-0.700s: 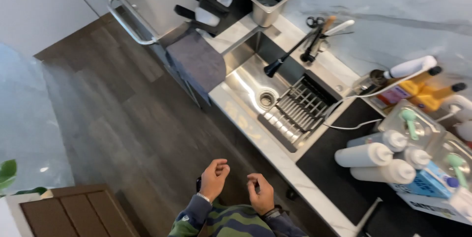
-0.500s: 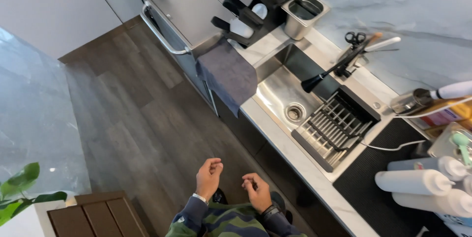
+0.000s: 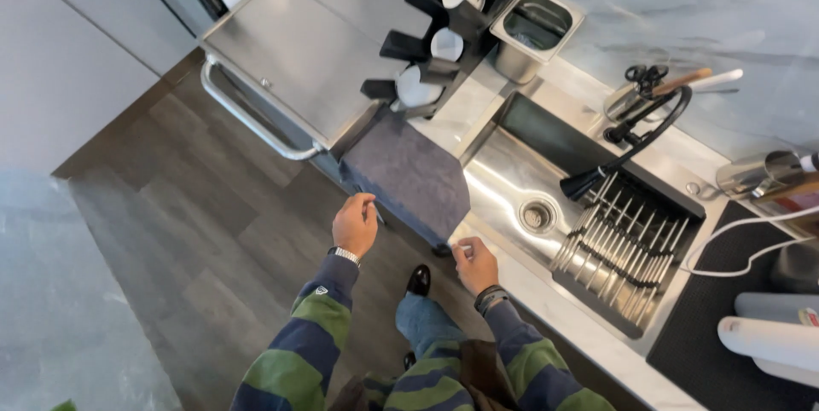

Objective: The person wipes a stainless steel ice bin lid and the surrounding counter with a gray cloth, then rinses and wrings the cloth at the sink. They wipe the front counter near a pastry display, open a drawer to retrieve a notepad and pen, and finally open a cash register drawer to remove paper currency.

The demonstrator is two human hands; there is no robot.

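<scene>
The left hand, loosely curled and empty, reaches near the grey-blue towel draped over the counter edge beside the sink, its long axis hanging floorward, while the half-open, empty right hand hovers nearby.

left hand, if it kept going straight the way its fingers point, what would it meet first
Probably the grey cloth hanging over the counter edge; the left hand points up toward its lower corner, though depth is unclear.
</scene>
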